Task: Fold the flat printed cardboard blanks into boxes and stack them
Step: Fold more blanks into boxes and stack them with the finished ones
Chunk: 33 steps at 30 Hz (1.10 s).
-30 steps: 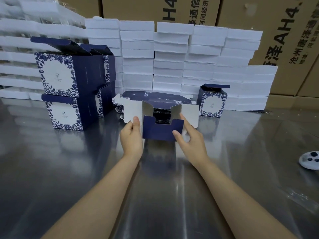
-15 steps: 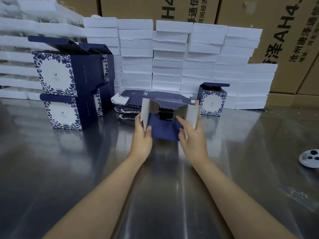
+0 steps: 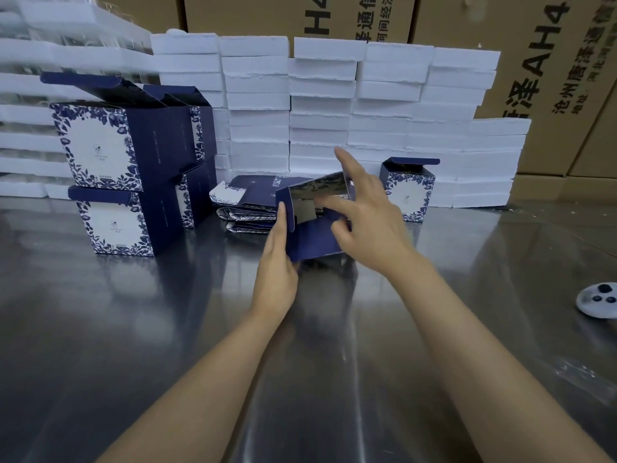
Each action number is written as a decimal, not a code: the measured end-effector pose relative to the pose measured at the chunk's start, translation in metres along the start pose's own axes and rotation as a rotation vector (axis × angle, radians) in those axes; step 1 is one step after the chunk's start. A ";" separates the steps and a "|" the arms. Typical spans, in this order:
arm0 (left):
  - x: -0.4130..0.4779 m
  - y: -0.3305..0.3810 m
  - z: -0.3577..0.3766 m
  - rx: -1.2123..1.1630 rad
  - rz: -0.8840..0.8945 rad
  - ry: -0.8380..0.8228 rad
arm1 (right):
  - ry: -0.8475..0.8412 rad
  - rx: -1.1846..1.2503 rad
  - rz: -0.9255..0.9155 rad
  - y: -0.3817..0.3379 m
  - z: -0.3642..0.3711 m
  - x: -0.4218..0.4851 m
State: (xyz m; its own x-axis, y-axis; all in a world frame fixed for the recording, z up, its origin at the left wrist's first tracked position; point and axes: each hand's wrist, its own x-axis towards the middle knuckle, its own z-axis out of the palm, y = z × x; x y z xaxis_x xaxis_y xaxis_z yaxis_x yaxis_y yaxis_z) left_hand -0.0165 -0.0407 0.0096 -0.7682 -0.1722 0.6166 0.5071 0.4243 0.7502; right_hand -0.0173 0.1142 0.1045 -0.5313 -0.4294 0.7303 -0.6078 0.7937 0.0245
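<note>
We have a half-formed navy box raised just above the steel table, near the middle of the scene and in front of the pile of flat blanks it presumably came from. Our left hand grips the box's left edge, thumb laid up along the wall, which seems meant to keep the shell square while the other side is worked. Our right hand spreads over the right side with fingers mostly straight, the forefinger lifted, pressing a flap inward rather than clasping anything; we judge this to be the closing of one end. To the far left, finished boxes stand two high with lids up, likely where this one will go, and a single finished box sits just beyond the right hand. White foam trays are walled up behind, and a white controller lies at the right edge.
</note>
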 end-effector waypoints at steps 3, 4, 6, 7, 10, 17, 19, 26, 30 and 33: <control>0.001 -0.004 -0.003 0.084 0.027 0.015 | -0.171 0.056 0.088 0.003 -0.014 0.012; 0.000 -0.004 -0.003 0.104 0.040 -0.009 | -0.224 0.079 0.123 0.004 -0.017 0.015; -0.001 -0.003 -0.002 0.142 0.079 -0.090 | -0.332 0.125 0.162 0.009 -0.022 0.018; -0.002 -0.002 -0.001 0.165 0.096 -0.120 | -0.341 0.180 0.174 0.010 -0.022 0.018; -0.003 0.001 0.002 0.182 0.111 -0.153 | -0.154 0.501 0.345 0.014 -0.020 0.018; -0.003 -0.003 0.000 0.133 0.088 -0.153 | -0.094 0.631 0.364 0.021 -0.009 0.005; -0.003 -0.005 0.000 0.143 0.083 -0.128 | -0.088 0.464 0.257 0.019 -0.002 0.002; 0.001 -0.003 0.004 -0.209 -0.063 -0.040 | 0.109 0.531 0.195 0.027 0.011 -0.005; 0.010 -0.002 0.002 -0.485 -0.259 0.176 | 0.189 0.573 0.182 0.030 0.017 -0.004; 0.016 -0.009 -0.006 -0.697 -0.451 0.152 | 0.219 0.607 0.207 0.030 0.027 -0.008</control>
State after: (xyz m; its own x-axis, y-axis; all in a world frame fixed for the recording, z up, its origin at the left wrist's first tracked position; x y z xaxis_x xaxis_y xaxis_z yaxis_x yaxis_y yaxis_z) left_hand -0.0309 -0.0526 0.0136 -0.9193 -0.3327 0.2102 0.3277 -0.3513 0.8771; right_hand -0.0471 0.1295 0.0812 -0.5792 -0.1468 0.8019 -0.7644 0.4396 -0.4717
